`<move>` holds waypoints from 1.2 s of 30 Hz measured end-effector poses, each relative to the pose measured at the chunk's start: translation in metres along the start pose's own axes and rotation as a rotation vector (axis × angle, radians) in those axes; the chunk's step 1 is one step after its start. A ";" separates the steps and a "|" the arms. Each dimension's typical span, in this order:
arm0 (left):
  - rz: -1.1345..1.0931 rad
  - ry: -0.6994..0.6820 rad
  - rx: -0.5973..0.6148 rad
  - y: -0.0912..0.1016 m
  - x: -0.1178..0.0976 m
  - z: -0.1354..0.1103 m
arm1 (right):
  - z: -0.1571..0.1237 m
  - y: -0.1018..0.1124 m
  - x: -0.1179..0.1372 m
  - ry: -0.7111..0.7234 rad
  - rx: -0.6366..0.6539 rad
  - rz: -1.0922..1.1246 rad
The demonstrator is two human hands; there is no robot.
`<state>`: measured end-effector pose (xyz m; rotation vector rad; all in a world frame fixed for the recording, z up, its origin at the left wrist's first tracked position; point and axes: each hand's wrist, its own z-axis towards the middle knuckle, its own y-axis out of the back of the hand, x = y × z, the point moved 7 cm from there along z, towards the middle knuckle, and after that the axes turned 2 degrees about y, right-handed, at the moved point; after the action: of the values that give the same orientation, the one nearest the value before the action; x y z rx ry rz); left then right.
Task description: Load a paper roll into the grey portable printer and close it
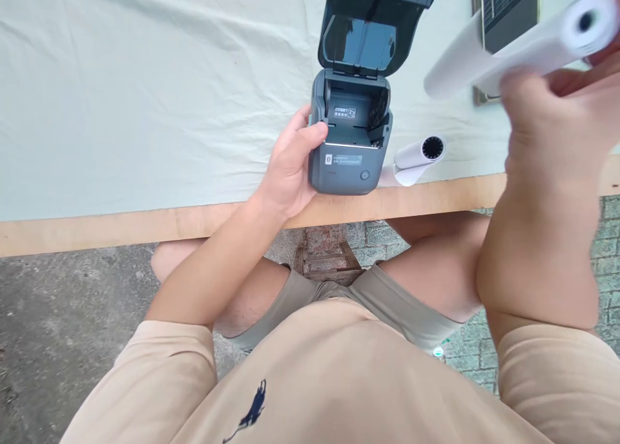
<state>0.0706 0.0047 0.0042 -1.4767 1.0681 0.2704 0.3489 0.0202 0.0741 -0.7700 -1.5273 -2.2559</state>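
A small grey label printer point(349, 134) stands near the table's front edge with its lid point(371, 37) swung open and its paper bay empty. My left hand point(290, 166) grips the printer's left side, thumb on its top edge. My right hand point(557, 121) is raised close to the camera at the right and holds a white paper roll point(527, 43), which is blurred. A second white paper roll point(419, 158) with a black core lies on the table just right of the printer.
The table point(97, 227) has a pale cloth over it and a bare wooden front edge. A laptop point(508, 11) sits at the back right, partly behind the raised roll. Below are my knees, a wooden stool and paved ground.
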 end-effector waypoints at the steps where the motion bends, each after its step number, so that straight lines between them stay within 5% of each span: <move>1: 0.011 -0.001 0.002 0.000 0.000 0.000 | 0.000 -0.003 -0.009 -0.031 -0.009 -0.034; 4: 0.054 0.005 0.001 0.000 0.001 0.001 | -0.009 -0.014 -0.021 -0.072 0.042 -0.022; 7: 0.086 -0.002 -0.002 0.001 0.001 0.002 | -0.026 0.012 -0.009 0.164 -0.285 0.070; 9: 0.106 -0.001 -0.008 0.002 0.002 0.002 | -0.041 0.026 0.000 0.282 -0.383 0.088; 10: 0.116 0.002 -0.012 0.003 0.003 0.002 | -0.045 0.022 0.005 0.303 -0.255 0.091; 12: 0.132 0.004 -0.022 0.003 0.003 0.001 | -0.054 -0.006 0.016 0.289 0.237 0.101; 13: 0.140 0.003 -0.025 0.002 0.003 0.000 | -0.060 -0.010 0.025 0.316 0.325 0.076; 16: 0.178 0.002 -0.046 0.003 0.002 -0.001 | -0.064 -0.010 0.054 0.441 0.313 0.031; 19: 0.170 0.016 -0.035 0.004 0.003 0.000 | -0.063 0.002 0.082 0.555 0.267 0.312; 23: 0.074 -0.018 0.039 -0.001 0.002 0.001 | -0.068 -0.008 0.113 0.528 0.581 0.618; 27: 0.070 -0.039 0.048 -0.006 0.001 -0.004 | -0.062 -0.023 0.134 0.592 0.445 0.117; 30: 0.068 -0.047 0.027 -0.007 0.002 -0.006 | -0.049 -0.037 0.137 0.464 0.384 -0.251; 36: 0.059 -0.023 -0.017 -0.003 0.003 -0.008 | -0.043 -0.053 0.139 0.347 0.465 -0.410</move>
<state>0.0716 -0.0044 0.0059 -1.4561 1.0942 0.3381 0.1974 0.0066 0.1037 0.0693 -2.0434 -2.0045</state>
